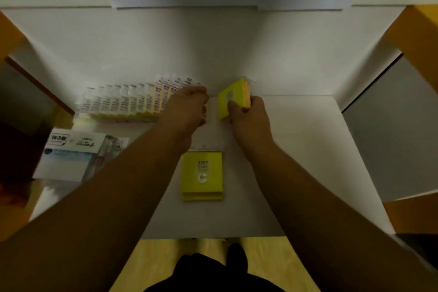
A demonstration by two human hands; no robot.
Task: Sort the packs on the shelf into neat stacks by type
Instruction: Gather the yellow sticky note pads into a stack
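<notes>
My right hand [248,114] grips a yellow pack of sticky notes [231,97], tilted up on edge at the back of the white shelf [296,161]. My left hand [189,106] has curled fingers at the right end of a fanned row of pale yellow and pink packs [128,102]; whether it pinches a wrapper is unclear. A neat stack of yellow packs marked 2207 [202,175] lies flat nearer to me, between my forearms.
Flat white and blue packs in clear wrappers [75,152] lie at the shelf's left front. Orange shelf posts [417,31] stand at both sides. The shelf's right half is bare white surface. A wooden floor shows below the front edge.
</notes>
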